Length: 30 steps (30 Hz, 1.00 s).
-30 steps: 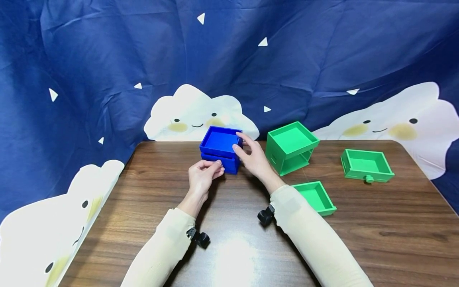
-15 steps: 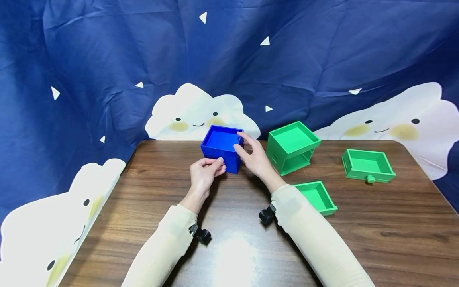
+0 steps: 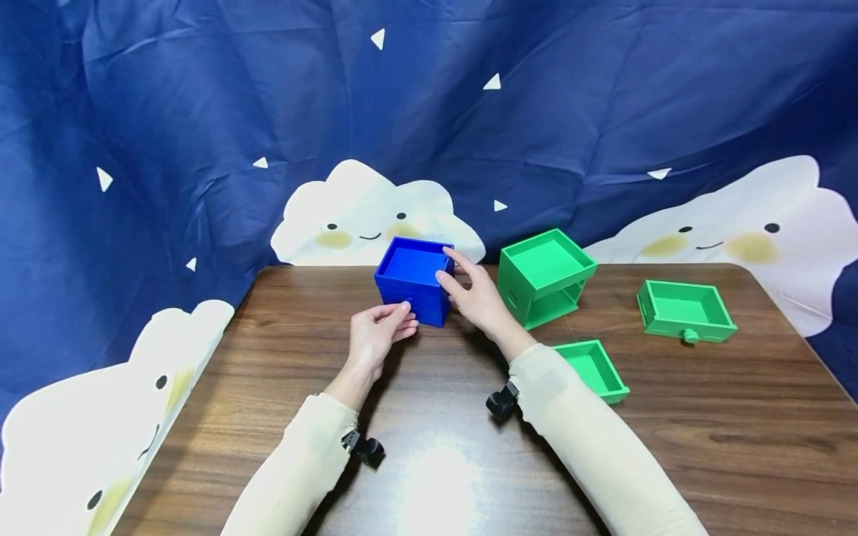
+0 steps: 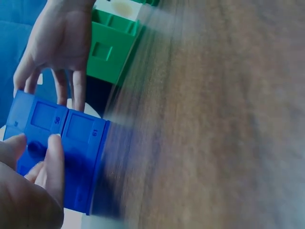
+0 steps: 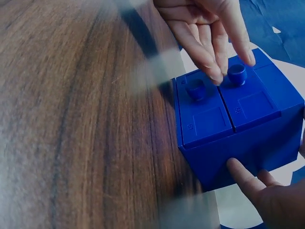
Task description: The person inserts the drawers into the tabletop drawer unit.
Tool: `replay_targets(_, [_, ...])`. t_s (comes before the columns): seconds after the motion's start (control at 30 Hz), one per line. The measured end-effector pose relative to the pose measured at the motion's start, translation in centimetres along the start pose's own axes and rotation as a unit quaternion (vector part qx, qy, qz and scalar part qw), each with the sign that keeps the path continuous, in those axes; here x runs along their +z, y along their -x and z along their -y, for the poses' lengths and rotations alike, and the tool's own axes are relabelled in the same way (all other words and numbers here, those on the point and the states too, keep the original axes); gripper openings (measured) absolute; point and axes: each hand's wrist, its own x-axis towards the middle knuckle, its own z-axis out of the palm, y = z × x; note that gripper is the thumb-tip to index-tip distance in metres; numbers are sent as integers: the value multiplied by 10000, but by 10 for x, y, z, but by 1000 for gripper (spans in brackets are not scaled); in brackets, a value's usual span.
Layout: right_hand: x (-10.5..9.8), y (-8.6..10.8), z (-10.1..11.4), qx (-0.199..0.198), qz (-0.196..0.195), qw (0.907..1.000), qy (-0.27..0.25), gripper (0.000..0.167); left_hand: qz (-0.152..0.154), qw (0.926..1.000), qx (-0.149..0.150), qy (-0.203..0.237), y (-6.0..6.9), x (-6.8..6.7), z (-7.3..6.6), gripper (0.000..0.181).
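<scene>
A small blue cabinet (image 3: 429,309) with a shallow tray top stands at the table's back. In the right wrist view, both of its blue drawers, the upper drawer (image 5: 257,102) and the lower drawer (image 5: 209,124), sit flush in the front, each with a round knob. My left hand (image 3: 375,335) is at the front, thumb and fingers spread either side of the upper knob (image 5: 237,75), with a visible gap around it. My right hand (image 3: 479,298) rests its extended fingertips on the cabinet's right side; the left wrist view shows several of those fingers (image 4: 79,90) nearly straight.
Right of the blue cabinet stands a green cabinet (image 3: 516,286) with an open front. One green drawer (image 3: 593,368) lies partly behind my right sleeve. Another green drawer (image 3: 693,330), its knob facing me, lies farther right. A patterned blue curtain (image 3: 429,97) hangs behind the wooden table (image 3: 281,447).
The blue upper drawer, slightly out one second ago, has gone in flush. Since then my left hand has drawn back a little from the front. My right hand stays at the side.
</scene>
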Motion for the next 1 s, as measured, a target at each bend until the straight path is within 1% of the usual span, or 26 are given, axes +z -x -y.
replay_targets(0.17, [-4,4,0,-71,-20,9993,377,60,-51,9998,15,-213,7,-4,-1,27])
replay_targets(0.27, [-6,8,1,-132,-171,9974,686,61,62,9987,108,-499,10,-6,-2,28])
replay_targets(0.33, [-8,11,3,-158,-256,9960,846,60,206,9962,216,-813,13,-8,-2,29])
replay_targets(0.47, [-10,17,7,-181,-257,9944,1012,56,513,9869,452,-1460,17,-10,0,29])
replay_targets(0.57, [-10,21,9,-192,-222,9941,1047,52,642,9809,574,-1746,21,-10,2,28])
replay_targets(0.8, [-12,28,12,-277,-249,9950,930,46,717,9735,795,-2020,25,-8,0,26])
replay_targets(1.0, [-13,33,12,-285,-246,9955,867,42,937,9650,987,-2241,29,-6,0,26])
